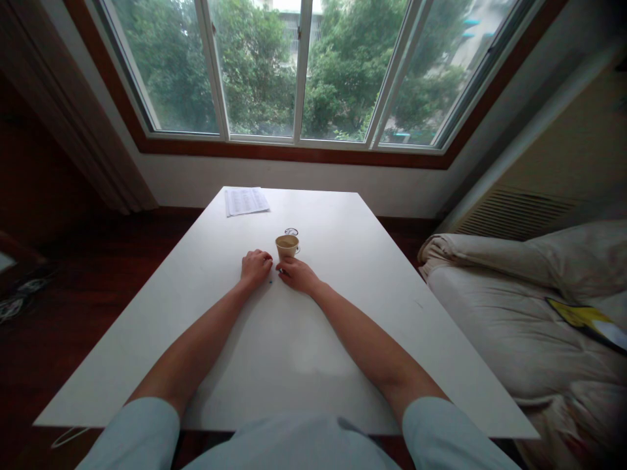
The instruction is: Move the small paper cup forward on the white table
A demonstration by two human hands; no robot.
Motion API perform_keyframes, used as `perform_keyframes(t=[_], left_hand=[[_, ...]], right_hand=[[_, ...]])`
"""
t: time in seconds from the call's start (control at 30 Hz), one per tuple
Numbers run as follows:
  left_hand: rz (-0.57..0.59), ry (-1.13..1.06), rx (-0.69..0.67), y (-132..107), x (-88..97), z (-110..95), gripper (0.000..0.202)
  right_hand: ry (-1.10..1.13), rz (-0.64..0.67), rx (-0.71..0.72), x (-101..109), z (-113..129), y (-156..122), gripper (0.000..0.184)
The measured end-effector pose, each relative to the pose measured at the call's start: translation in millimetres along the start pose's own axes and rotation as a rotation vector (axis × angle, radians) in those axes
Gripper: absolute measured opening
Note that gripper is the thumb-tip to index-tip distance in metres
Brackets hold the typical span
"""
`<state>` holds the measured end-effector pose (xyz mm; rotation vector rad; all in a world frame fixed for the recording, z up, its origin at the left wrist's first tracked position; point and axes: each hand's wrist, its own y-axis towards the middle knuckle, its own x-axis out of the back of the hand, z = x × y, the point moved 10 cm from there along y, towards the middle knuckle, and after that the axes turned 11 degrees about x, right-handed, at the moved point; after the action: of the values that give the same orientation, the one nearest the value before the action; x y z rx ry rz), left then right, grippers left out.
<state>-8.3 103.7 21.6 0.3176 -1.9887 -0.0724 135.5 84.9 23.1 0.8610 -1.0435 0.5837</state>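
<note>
Both my hands rest on the white table (343,313), close together near its middle. My left hand (255,267) is curled into a loose fist, knuckles up, with nothing visible in it. My right hand (295,273) lies just right of it, fingers bent and pinched toward a tiny dark object (270,282) on the tabletop between the hands. A small tan paper cup (287,246) stands upright right behind my right hand, almost touching its fingers. A small round clear lid or ring (291,232) lies just behind the cup.
A printed sheet of paper (245,201) lies at the table's far left corner. Wide windows (298,72) run along the wall behind the table. A bed with rumpled cream bedding (529,307) and a yellow item (582,318) stands at the right. Dark wood floor lies at the left.
</note>
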Motion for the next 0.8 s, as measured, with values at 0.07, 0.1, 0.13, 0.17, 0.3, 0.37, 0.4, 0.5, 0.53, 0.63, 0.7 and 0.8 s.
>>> perform_keyframes(t=[0.07, 0.1, 0.13, 0.17, 0.3, 0.37, 0.4, 0.5, 0.53, 0.63, 0.7, 0.8], left_hand=[[0.002, -0.003, -0.006, -0.3, -0.4, -0.6, 0.027], [0.004, -0.003, -0.006, -0.3, -0.6, -0.7, 0.026], [0.005, -0.001, -0.007, -0.4, -0.8, -0.8, 0.026], [0.007, 0.001, -0.009, -0.5, -1.0, -0.9, 0.026], [0.01, 0.002, -0.025, -1.3, -0.4, -3.2, 0.027], [0.013, 0.002, -0.026, -1.6, 0.1, -3.9, 0.027], [0.015, 0.002, -0.023, -1.6, 0.2, -4.0, 0.027], [0.018, -0.002, -0.021, -1.5, 0.1, -3.6, 0.026], [0.017, -0.006, -0.024, -1.4, -0.1, -3.5, 0.026], [0.008, -0.016, -0.036, -0.9, -0.6, -2.9, 0.025], [0.003, -0.02, -0.041, -0.6, -0.8, -2.6, 0.026], [0.006, -0.019, -0.048, -0.6, -1.4, -3.3, 0.026]], right_hand=[[-0.033, 0.016, -0.004, 2.2, 2.1, -0.1, 0.026], [-0.053, 0.025, -0.01, 3.3, 2.8, -0.2, 0.024], [-0.074, 0.034, -0.019, 4.4, 3.2, -0.4, 0.023], [-0.093, 0.041, -0.029, 5.3, 3.4, -0.6, 0.023], [-0.125, 0.047, -0.051, 8.1, 4.2, -1.2, 0.023], [-0.124, 0.046, -0.061, 8.8, 4.0, -1.3, 0.022], [-0.124, 0.048, -0.069, 8.8, 3.5, -1.4, 0.021], [-0.13, 0.061, -0.076, 7.5, 3.2, -1.1, 0.017], [-0.132, 0.065, -0.072, 7.0, 3.5, -0.8, 0.017], [-0.12, 0.06, -0.049, 6.1, 5.0, 0.0, 0.016], [-0.106, 0.055, -0.039, 5.6, 5.6, 0.2, 0.016], [-0.091, 0.051, -0.033, 6.0, 6.8, -0.3, 0.017]])
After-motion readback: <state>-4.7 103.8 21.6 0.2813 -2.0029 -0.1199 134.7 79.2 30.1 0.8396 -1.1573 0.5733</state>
